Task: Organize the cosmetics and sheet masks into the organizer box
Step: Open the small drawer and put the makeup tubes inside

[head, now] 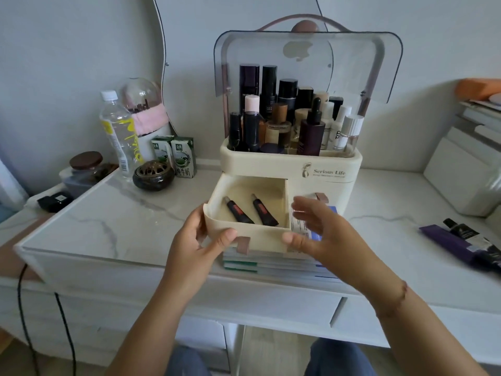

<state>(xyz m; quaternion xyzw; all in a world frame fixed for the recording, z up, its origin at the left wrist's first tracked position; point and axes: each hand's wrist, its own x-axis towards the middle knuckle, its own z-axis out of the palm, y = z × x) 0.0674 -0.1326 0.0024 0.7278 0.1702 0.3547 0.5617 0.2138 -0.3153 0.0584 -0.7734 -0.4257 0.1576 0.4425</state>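
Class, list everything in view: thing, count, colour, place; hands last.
organizer: 1, cream, table centre, lid raised
bottles: many, mostly dark, organizer's top
drawer: 1, cream, pulled out
tubes: 2, black-red, in drawer
masks: stack, white-green-blue, under drawer
water bottle: 1, clear, left
cartons: 2, green-white, left
burner: 1, dark, left
jar: 1, brown lid, far left
packs: few, purple, right
table: 1, white marble, underneath
left hand: 1, holds drawer's front-left corner
right hand: 1, open, thumb at drawer's front right
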